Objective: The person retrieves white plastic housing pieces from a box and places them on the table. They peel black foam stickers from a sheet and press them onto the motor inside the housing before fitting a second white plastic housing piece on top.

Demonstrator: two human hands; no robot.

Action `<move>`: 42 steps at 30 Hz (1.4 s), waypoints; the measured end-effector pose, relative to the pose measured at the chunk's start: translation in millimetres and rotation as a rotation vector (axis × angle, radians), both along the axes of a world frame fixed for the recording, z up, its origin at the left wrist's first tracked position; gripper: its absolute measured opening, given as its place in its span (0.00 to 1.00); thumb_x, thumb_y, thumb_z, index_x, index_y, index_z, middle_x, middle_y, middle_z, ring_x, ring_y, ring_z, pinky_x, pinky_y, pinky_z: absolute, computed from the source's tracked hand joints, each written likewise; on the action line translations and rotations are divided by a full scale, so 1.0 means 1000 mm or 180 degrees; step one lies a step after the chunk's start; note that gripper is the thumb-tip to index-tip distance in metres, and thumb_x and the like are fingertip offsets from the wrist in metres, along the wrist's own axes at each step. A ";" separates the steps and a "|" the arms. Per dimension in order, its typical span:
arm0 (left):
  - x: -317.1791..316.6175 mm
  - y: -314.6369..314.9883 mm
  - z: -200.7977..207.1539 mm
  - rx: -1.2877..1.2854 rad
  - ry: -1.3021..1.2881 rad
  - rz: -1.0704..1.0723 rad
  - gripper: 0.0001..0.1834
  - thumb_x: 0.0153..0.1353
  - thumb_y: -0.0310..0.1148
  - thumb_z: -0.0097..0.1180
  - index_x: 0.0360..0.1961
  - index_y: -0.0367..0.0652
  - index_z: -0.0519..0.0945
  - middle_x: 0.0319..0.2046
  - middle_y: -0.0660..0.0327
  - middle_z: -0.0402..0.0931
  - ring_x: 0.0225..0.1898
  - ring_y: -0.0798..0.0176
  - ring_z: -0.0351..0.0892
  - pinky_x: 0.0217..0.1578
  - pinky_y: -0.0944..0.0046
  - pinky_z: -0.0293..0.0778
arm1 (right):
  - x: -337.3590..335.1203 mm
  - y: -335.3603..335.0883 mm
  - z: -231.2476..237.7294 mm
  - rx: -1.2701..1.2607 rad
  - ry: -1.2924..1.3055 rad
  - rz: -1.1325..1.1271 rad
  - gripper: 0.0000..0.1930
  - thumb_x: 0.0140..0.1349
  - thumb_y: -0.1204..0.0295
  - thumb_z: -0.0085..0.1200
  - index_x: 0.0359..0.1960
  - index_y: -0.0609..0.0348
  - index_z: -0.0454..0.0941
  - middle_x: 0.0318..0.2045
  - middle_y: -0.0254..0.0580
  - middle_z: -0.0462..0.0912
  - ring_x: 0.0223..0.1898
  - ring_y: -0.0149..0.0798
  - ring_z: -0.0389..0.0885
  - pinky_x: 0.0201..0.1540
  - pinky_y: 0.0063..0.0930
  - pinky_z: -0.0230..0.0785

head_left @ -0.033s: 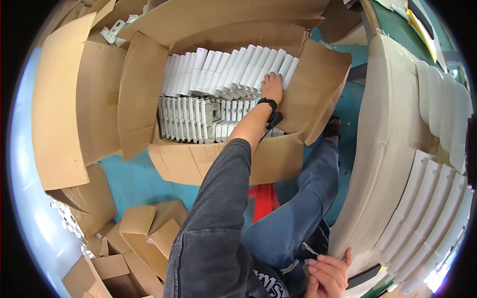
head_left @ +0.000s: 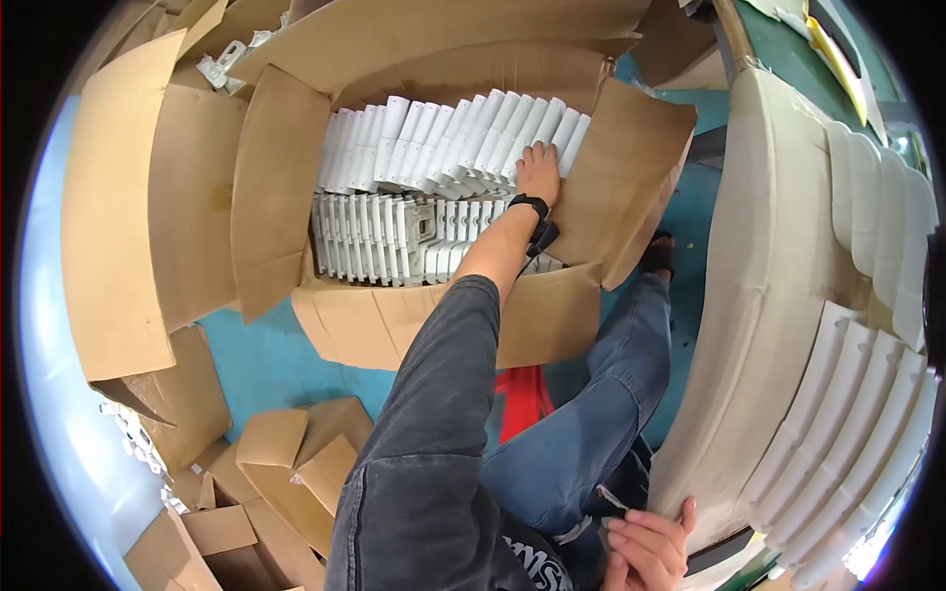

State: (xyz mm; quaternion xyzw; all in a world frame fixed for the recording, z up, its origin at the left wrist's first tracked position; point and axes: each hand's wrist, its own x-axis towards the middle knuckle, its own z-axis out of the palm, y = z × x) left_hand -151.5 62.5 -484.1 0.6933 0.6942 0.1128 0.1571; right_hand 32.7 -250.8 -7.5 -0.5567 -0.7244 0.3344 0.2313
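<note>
My left hand (head_left: 537, 177), with a black band on its wrist, reaches into a large open cardboard box (head_left: 394, 330). Its fingers lie stretched over the right end of a row of white plastic pieces (head_left: 443, 143), touching them; I see none lifted. In front of that row stand more white, slotted plastic parts (head_left: 365, 236), partly covered by my forearm. At the lower right, beside the edge of a cardboard-covered surface, is my right hand (head_left: 645, 547). Its fingers are loosely bent and its thumb stands apart, with nothing visible held.
The box's right flap (head_left: 641, 167) leans outward near my wrist. White curved panels (head_left: 838, 424) lie stacked on the cardboard-covered surface (head_left: 749, 295) at the right. Smaller cartons (head_left: 286, 443) stand at lower left on the blue floor (head_left: 256, 364). A red object (head_left: 522, 399) lies beside my leg.
</note>
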 end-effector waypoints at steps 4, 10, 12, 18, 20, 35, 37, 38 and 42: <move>0.023 0.005 0.000 -0.0090 0.0163 0.0121 0.43 0.50 0.49 0.71 0.63 0.42 0.66 0.61 0.54 0.66 0.61 0.46 0.64 0.53 0.42 0.66 | 0.002 0.000 -0.004 0.0001 0.0093 -0.0059 0.05 0.63 0.76 0.57 0.37 0.60 0.84 0.37 0.42 0.88 0.44 0.43 0.86 0.73 0.55 0.49; 0.035 0.023 -0.032 0.0177 0.0015 0.0821 0.29 0.61 0.44 0.60 0.58 0.39 0.70 0.53 0.54 0.69 0.55 0.49 0.69 0.50 0.46 0.68 | 0.004 -0.001 -0.001 -0.0047 0.0216 0.0013 0.03 0.63 0.76 0.58 0.36 0.59 0.84 0.37 0.42 0.88 0.45 0.42 0.86 0.74 0.55 0.47; 0.052 0.027 -0.037 0.0321 0.0977 0.1026 0.19 0.66 0.37 0.51 0.54 0.40 0.74 0.48 0.59 0.71 0.51 0.56 0.70 0.47 0.51 0.70 | 0.006 -0.001 -0.003 -0.0018 0.0243 0.0034 0.03 0.63 0.76 0.58 0.35 0.59 0.84 0.37 0.41 0.88 0.45 0.42 0.86 0.74 0.55 0.47; 0.054 0.037 -0.039 0.0027 0.0820 0.1238 0.13 0.65 0.33 0.49 0.49 0.42 0.76 0.47 0.60 0.70 0.50 0.56 0.71 0.44 0.52 0.71 | 0.007 0.000 -0.007 -0.0001 0.0275 0.0053 0.04 0.63 0.75 0.58 0.35 0.59 0.84 0.37 0.42 0.88 0.46 0.42 0.86 0.74 0.53 0.48; 0.051 0.043 -0.034 -0.0087 0.0738 0.1249 0.13 0.66 0.33 0.48 0.49 0.43 0.76 0.47 0.60 0.70 0.51 0.55 0.71 0.45 0.51 0.71 | 0.009 0.000 -0.006 0.0000 0.0276 0.0075 0.04 0.63 0.75 0.57 0.35 0.59 0.85 0.37 0.42 0.88 0.46 0.42 0.86 0.74 0.53 0.48; 0.037 0.035 0.008 -0.0768 -0.0446 0.1506 0.38 0.46 0.30 0.71 0.55 0.35 0.62 0.52 0.45 0.71 0.52 0.42 0.75 0.51 0.48 0.75 | 0.009 0.001 -0.001 -0.0084 0.0365 0.0019 0.05 0.62 0.76 0.57 0.37 0.60 0.84 0.38 0.44 0.88 0.47 0.43 0.85 0.73 0.53 0.51; 0.036 0.032 0.016 -0.0916 -0.0855 0.1350 0.49 0.39 0.34 0.77 0.57 0.33 0.57 0.47 0.42 0.77 0.48 0.37 0.79 0.50 0.48 0.77 | 0.010 0.002 -0.002 -0.0123 0.0326 0.0010 0.05 0.62 0.76 0.58 0.37 0.60 0.84 0.38 0.44 0.88 0.47 0.43 0.85 0.72 0.53 0.52; 0.029 0.033 0.020 -0.0919 -0.0842 0.1358 0.49 0.39 0.34 0.77 0.57 0.33 0.57 0.47 0.42 0.77 0.48 0.37 0.79 0.50 0.48 0.77 | 0.010 0.001 -0.002 -0.0129 0.0366 -0.0014 0.04 0.62 0.77 0.58 0.37 0.60 0.84 0.37 0.44 0.88 0.46 0.43 0.85 0.72 0.53 0.53; 0.011 0.038 0.042 -0.0825 -0.0924 0.1095 0.52 0.36 0.37 0.80 0.57 0.31 0.57 0.45 0.38 0.78 0.48 0.37 0.80 0.49 0.48 0.78 | 0.008 0.000 -0.001 -0.0048 0.0447 -0.0158 0.05 0.60 0.80 0.58 0.36 0.60 0.83 0.37 0.43 0.87 0.46 0.45 0.85 0.71 0.53 0.55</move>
